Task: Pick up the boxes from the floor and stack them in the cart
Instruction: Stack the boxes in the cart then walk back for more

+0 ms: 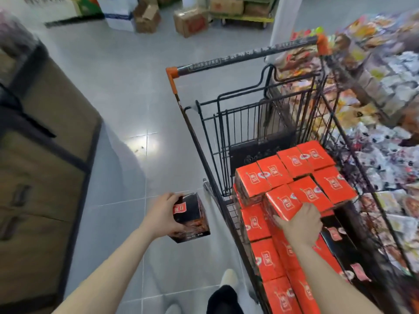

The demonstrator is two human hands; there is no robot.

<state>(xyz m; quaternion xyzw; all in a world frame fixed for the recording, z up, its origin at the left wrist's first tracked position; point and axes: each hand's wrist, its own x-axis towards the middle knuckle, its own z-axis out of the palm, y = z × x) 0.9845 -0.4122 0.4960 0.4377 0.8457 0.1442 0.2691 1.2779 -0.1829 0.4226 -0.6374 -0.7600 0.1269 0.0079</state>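
The left hand (163,215) grips a black rectangular cardboard box with a red label (190,217), fingers curled over its top edge and thumb under its near side; the box is held clear of the grey tiled floor (127,91), just left of the black wire shopping cart with orange handle ends (247,58). The right hand (300,225) is inside the cart basket, fingers wrapped around the near end of an orange-red rectangular cardboard box (284,205) on the upper layer of the stack. That box sits tilted and touches the neighbouring orange-red boxes (294,168), which lie in rows across the upper layer, with more of the same below them towards the near end of the basket. Several black boxes (337,234) lie lower in the cart on its right side. Stacked brown cartons bound with dark straps (45,159) stand left of the aisle. Shelves of packaged goods (385,91) run along the right of the cart. Loose brown cardboard cartons (190,22) lie on the floor at the far end.
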